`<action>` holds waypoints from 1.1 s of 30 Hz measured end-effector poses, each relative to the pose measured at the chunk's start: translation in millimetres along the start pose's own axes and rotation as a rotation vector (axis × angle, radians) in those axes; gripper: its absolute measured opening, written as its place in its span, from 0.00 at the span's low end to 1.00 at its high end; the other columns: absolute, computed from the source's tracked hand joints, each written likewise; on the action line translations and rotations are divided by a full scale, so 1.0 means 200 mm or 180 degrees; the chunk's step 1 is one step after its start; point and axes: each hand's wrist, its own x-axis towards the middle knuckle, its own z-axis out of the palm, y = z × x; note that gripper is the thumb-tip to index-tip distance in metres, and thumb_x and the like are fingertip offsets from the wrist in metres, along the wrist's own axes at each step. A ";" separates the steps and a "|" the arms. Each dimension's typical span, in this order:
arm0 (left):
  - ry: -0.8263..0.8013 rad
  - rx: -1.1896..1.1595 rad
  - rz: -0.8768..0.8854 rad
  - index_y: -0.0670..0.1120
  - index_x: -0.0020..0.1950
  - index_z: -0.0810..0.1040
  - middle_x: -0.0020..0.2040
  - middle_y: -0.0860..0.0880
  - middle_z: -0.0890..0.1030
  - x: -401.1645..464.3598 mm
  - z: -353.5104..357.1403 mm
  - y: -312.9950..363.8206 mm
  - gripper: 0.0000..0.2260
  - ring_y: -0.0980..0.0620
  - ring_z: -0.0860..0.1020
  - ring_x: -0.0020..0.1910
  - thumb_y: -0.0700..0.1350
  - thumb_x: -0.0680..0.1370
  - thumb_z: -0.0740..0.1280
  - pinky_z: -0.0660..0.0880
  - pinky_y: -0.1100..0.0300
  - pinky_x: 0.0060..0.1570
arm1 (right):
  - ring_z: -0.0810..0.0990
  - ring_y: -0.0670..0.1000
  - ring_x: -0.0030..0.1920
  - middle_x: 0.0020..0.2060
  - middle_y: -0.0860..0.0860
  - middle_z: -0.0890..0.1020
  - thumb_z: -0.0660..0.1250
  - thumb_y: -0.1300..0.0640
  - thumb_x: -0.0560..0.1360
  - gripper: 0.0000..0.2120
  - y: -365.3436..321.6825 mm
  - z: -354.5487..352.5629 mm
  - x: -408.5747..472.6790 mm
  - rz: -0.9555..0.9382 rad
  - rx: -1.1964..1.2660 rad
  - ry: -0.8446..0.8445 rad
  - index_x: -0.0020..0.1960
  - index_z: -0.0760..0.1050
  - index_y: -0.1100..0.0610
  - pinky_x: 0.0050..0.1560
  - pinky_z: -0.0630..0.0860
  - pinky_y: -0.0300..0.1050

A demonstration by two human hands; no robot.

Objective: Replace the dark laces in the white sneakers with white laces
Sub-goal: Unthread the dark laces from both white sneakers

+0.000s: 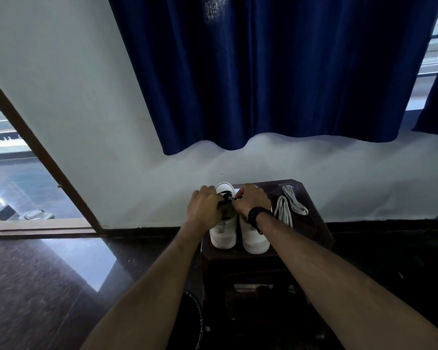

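On a dark surface (316, 198) against the wall, two white sneakers (224, 233) stand side by side.

Left hand (204, 209) and right hand (253, 200) both curl their grip on the dark laces (226, 198) of the left sneaker, hiding its eyelets; white laces (288, 205) lie loose just right, blue curtain (276, 72) above.
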 end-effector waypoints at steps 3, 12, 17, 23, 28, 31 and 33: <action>0.0105 -0.0187 -0.0216 0.49 0.51 0.84 0.49 0.47 0.77 0.00 0.05 0.03 0.09 0.45 0.74 0.54 0.46 0.76 0.65 0.68 0.54 0.52 | 0.79 0.52 0.57 0.53 0.49 0.81 0.70 0.54 0.70 0.08 0.01 0.01 0.00 0.0069 0.0124 0.0019 0.50 0.80 0.50 0.54 0.75 0.43; 0.2095 -0.3176 -0.2363 0.48 0.40 0.80 0.44 0.49 0.79 0.03 -0.08 -0.02 0.06 0.54 0.77 0.42 0.44 0.77 0.71 0.76 0.59 0.49 | 0.79 0.53 0.57 0.53 0.48 0.80 0.69 0.52 0.70 0.05 0.01 0.03 0.00 0.0196 0.0211 -0.0037 0.46 0.77 0.49 0.51 0.74 0.43; 0.2396 -0.4033 -0.3370 0.44 0.43 0.80 0.41 0.46 0.82 0.05 -0.11 -0.10 0.10 0.51 0.80 0.41 0.47 0.81 0.65 0.74 0.63 0.41 | 0.78 0.52 0.56 0.52 0.48 0.81 0.70 0.54 0.69 0.06 0.01 0.01 0.00 0.0076 0.0188 -0.0021 0.44 0.77 0.48 0.52 0.74 0.43; -0.0038 -0.3325 -0.2660 0.42 0.43 0.84 0.28 0.51 0.70 -0.01 -0.14 -0.10 0.17 0.54 0.66 0.26 0.56 0.78 0.67 0.63 0.63 0.28 | 0.79 0.52 0.55 0.52 0.48 0.81 0.70 0.55 0.70 0.06 0.01 0.02 -0.01 0.0087 0.0184 0.0043 0.39 0.74 0.47 0.49 0.72 0.41; 0.0953 -0.5016 -0.2511 0.44 0.41 0.76 0.27 0.53 0.62 0.00 -0.25 -0.14 0.15 0.56 0.58 0.26 0.50 0.83 0.61 0.58 0.62 0.25 | 0.78 0.52 0.57 0.54 0.49 0.80 0.70 0.52 0.72 0.07 0.03 0.03 0.00 0.0084 0.0107 0.0040 0.50 0.79 0.50 0.52 0.74 0.43; 0.1446 -0.5308 -0.2384 0.46 0.39 0.73 0.27 0.53 0.61 0.02 -0.35 -0.17 0.15 0.56 0.56 0.25 0.51 0.84 0.59 0.55 0.62 0.24 | 0.78 0.53 0.58 0.55 0.49 0.80 0.70 0.49 0.72 0.10 0.03 0.03 -0.01 0.0090 0.0076 0.0024 0.51 0.78 0.51 0.55 0.76 0.45; 0.1649 -0.5391 -0.2184 0.46 0.38 0.73 0.26 0.53 0.61 0.02 -0.38 -0.16 0.16 0.56 0.56 0.25 0.50 0.84 0.59 0.54 0.61 0.24 | 0.78 0.53 0.57 0.54 0.49 0.80 0.70 0.49 0.72 0.09 0.02 0.04 0.00 0.0105 0.0143 -0.0033 0.51 0.78 0.50 0.56 0.76 0.46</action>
